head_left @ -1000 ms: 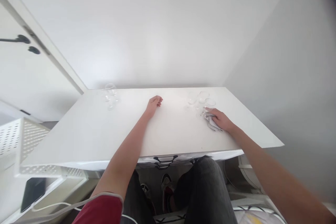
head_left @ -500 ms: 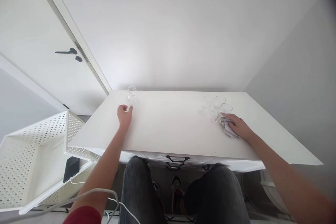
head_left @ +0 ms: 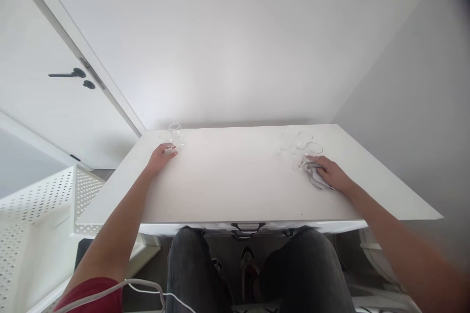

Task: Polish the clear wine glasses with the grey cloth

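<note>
My left hand is at the left end of the white cabinet top, fingers and thumb curled round a faint clear glass. Just behind it stand another clear glass and a fainter one partly seen. Toward the right end, my right hand grips a grey cloth, its fingertips against a clear stemmed glass that leans slightly. Two more clear glasses, one of them a wine glass, stand close behind. Their outlines are hard to make out against the white.
The white cabinet top runs along a pale wall, with dark drawer handles on its front below. A white perforated rack stands at the left, near a door with a dark handle. A white cable crosses by my left arm.
The view has shifted a little. My left hand's fingers have closed in from a wider spread and the hand sits slightly further left. My right hand keeps its hold on the cloth.
</note>
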The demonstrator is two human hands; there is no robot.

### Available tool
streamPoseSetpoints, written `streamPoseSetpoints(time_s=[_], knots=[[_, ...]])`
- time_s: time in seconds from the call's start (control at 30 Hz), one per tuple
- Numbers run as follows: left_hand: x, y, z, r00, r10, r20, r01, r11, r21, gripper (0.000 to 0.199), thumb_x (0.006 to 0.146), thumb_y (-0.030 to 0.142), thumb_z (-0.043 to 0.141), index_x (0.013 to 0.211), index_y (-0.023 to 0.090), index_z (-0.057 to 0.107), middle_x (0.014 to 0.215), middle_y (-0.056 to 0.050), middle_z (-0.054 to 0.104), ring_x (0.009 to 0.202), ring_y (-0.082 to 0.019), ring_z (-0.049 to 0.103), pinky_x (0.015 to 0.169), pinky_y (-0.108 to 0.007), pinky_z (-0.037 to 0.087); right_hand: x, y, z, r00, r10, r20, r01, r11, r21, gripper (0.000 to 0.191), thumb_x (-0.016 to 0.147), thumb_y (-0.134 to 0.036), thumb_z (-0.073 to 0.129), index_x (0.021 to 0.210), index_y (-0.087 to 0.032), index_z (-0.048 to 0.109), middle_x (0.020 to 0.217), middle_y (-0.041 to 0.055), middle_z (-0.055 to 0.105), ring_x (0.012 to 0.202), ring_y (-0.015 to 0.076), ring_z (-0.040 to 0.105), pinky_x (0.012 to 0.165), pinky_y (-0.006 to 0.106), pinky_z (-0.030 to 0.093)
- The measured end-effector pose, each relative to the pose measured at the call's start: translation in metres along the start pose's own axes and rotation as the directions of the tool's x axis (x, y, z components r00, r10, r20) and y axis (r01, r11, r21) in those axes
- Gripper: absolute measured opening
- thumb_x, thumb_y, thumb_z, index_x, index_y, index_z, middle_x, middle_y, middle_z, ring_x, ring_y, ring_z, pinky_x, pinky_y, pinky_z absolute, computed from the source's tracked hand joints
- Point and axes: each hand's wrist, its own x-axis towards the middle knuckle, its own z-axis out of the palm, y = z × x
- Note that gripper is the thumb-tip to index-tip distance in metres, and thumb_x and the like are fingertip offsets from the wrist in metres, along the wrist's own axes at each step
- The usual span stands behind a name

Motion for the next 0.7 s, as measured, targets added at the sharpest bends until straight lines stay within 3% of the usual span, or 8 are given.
streamPoseSetpoints(time_s=[0.13,0.3,0.43,0.53,0.63,0.7], knots=[[0.001,-0.005,0.008,0.997,-0.076,-0.017,0.076,0.997,-0.027,0.048,0.078,0.064,0.075,0.103,0.023,0.075,0.131,-0.012,0.072,0.123,-0.031,0.063,0.108,-0.044,0.047,0.001,-0.008,-0.003,1.0,-0.023,0.009,0.023,1.0,0.002,0.047,0.081,-0.02,0.052,0.122,-0.028,0.072,0.129,0.0065,0.072,0.121,0.031,0.069,0.111,0.054,0.054],[-0.009,-0.004,0.017,0.992,-0.035,-0.121,0.049,0.993,0.112,0.045,0.08,0.061,0.07,0.103,0.023,0.077,0.128,-0.012,0.066,0.108,-0.029,0.063,0.1,-0.045,0.052,0.001,-0.019,-0.005,0.999,-0.001,-0.041,0.002,1.0,0.02,0.034,0.08,-0.018,0.052,0.108,-0.026,0.07,0.124,0.0085,0.073,0.116,0.0313,0.068,0.107,0.054,0.054],[-0.036,0.01,0.026,0.987,-0.054,-0.151,0.073,0.989,0.126,0.046,0.081,0.06,0.069,0.106,0.022,0.077,0.123,-0.012,0.062,0.089,-0.023,0.062,0.093,-0.044,0.055,0.0,-0.024,-0.006,0.99,0.078,-0.121,-0.078,0.997,0.004,0.038,0.078,-0.019,0.052,0.113,-0.025,0.067,0.112,0.0094,0.071,0.102,0.0298,0.069,0.095,0.051,0.057],[-0.063,0.03,0.029,0.986,-0.094,-0.135,0.102,0.993,0.056,0.042,0.083,0.06,0.068,0.104,0.024,0.074,0.127,-0.011,0.065,0.092,-0.024,0.066,0.095,-0.045,0.056,0.0,-0.025,-0.008,0.981,0.109,-0.164,-0.108,0.994,0.016,0.034,0.074,-0.022,0.055,0.104,-0.025,0.07,0.102,0.0081,0.072,0.091,0.0289,0.068,0.087,0.048,0.057],[-0.091,0.052,0.03,0.985,-0.142,-0.101,0.137,0.989,-0.054,0.039,0.085,0.059,0.068,0.106,0.027,0.071,0.128,-0.01,0.07,0.098,-0.027,0.069,0.093,-0.046,0.056,-0.005,-0.026,-0.014,0.935,0.262,-0.24,-0.225,0.959,0.171,0.027,0.072,-0.026,0.057,0.094,-0.024,0.072,0.093,0.0066,0.074,0.083,0.0271,0.067,0.081,0.044,0.058],[-0.11,0.068,0.029,0.983,-0.174,-0.058,0.167,0.981,-0.098,0.039,0.086,0.061,0.066,0.107,0.028,0.068,0.12,-0.01,0.072,0.083,-0.024,0.067,0.079,-0.044,0.057,-0.013,-0.026,-0.019,0.857,0.404,-0.321,-0.273,0.883,0.383,0.024,0.074,-0.03,0.059,0.093,-0.023,0.073,0.091,0.006,0.075,0.081,0.0259,0.068,0.076,0.04,0.058]])
